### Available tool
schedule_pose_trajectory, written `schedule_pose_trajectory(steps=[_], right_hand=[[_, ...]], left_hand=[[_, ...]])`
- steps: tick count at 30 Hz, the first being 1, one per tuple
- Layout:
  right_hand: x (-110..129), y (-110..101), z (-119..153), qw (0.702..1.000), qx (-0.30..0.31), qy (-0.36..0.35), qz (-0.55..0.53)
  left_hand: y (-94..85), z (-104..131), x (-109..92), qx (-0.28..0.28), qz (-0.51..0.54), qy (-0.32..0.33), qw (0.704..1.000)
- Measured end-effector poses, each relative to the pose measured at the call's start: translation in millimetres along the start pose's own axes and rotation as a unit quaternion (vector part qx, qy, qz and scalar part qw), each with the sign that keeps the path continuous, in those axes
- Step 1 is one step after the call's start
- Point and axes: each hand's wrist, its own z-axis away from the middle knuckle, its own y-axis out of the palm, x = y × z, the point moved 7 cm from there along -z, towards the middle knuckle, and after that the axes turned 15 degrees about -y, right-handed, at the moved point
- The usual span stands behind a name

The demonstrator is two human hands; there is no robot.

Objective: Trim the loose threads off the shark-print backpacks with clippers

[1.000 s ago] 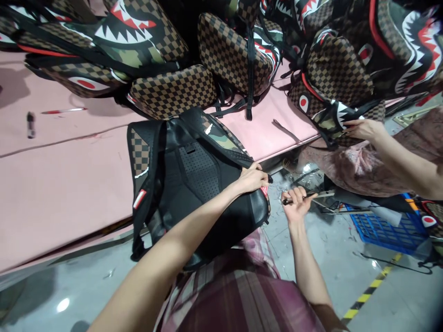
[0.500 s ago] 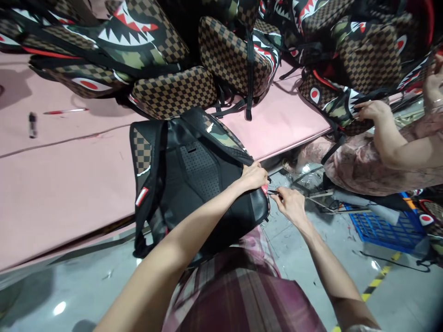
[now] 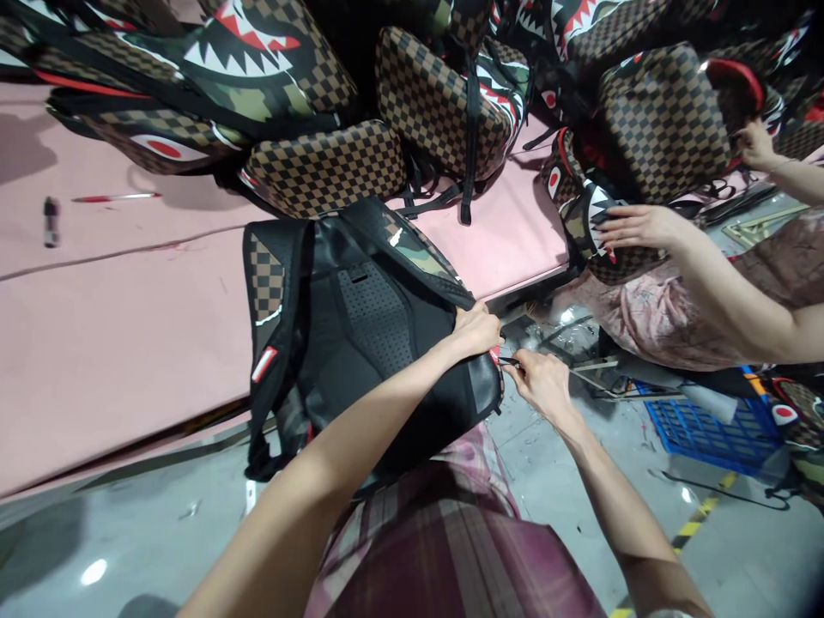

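Head view: the pink table [image 3: 129, 335] is supporting part of the black backpack [image 3: 379, 318], which is lying back panel up across the table's edge. The left hand [image 3: 477, 330] is clamping the backpack's rim; the right hand [image 3: 544, 382] is pinching a dark tool [image 3: 509, 361] beside a red tag [image 3: 494, 353]
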Motion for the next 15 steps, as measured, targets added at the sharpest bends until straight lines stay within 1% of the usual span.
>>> schedule_pose_trajectory(steps=[3,8,11,15], right_hand=[[3,-3,-2,1.000,0.016,0.002,0.011],[9,-8,-4,0.996,0.055,0.038,0.051],[15,-11,-6,0.994,0.068,0.054,0.073],[22,-14,-11,0.992,0.084,0.063,0.075]], left_hand=[[0.2,1,1,0.000,0.004,-0.002,1.000],[1.1,0,1,-0.005,0.007,-0.001,1.000],[1.9,-1,1,-0.011,0.010,-0.005,1.000],[1.9,-1,1,-0.015,0.011,-0.007,1.000]])
